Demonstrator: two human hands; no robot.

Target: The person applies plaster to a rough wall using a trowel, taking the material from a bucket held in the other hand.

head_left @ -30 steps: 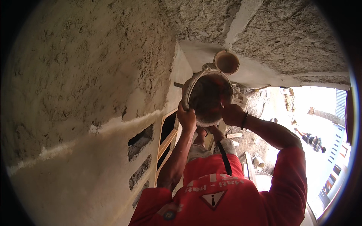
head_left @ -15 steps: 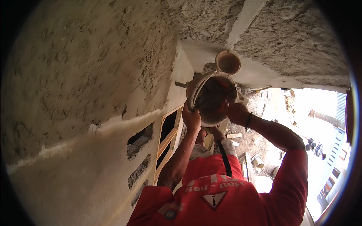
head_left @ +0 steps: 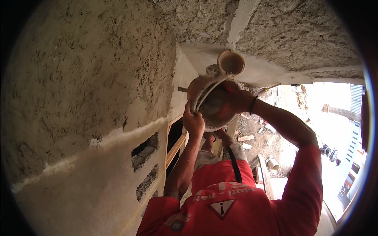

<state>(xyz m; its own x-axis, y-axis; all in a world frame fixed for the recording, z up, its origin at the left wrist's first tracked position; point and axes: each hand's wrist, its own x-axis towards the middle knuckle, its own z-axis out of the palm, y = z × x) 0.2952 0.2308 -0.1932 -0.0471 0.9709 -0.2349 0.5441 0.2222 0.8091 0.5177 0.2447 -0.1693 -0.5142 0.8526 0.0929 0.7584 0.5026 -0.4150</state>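
Observation:
I hold a round, mortar-caked bucket point(head_left: 212, 106) out in front of me with both hands. My left hand point(head_left: 193, 122) grips its near rim. On the far side of the bucket, my right hand point(head_left: 241, 100), with a dark band at the wrist, clasps the wall. Another person's hands point(head_left: 215, 137) reach up under the bucket from below, and a grey-clad part of that person point(head_left: 208, 157) shows beneath them. A small round tan pot point(head_left: 231, 62) sits just beyond the bucket. My red shirt point(head_left: 236, 200) fills the lower middle.
A rough plastered wall point(head_left: 78, 78) fills the left, with two ragged holes point(head_left: 143, 151) and a wooden frame point(head_left: 175, 145) beside them. A rough slab point(head_left: 291, 35) runs across the top. Far below lie scrap wood point(head_left: 246, 137) and a small bucket point(head_left: 272, 163).
The bucket and both my hands have shifted only slightly. The grips are the same.

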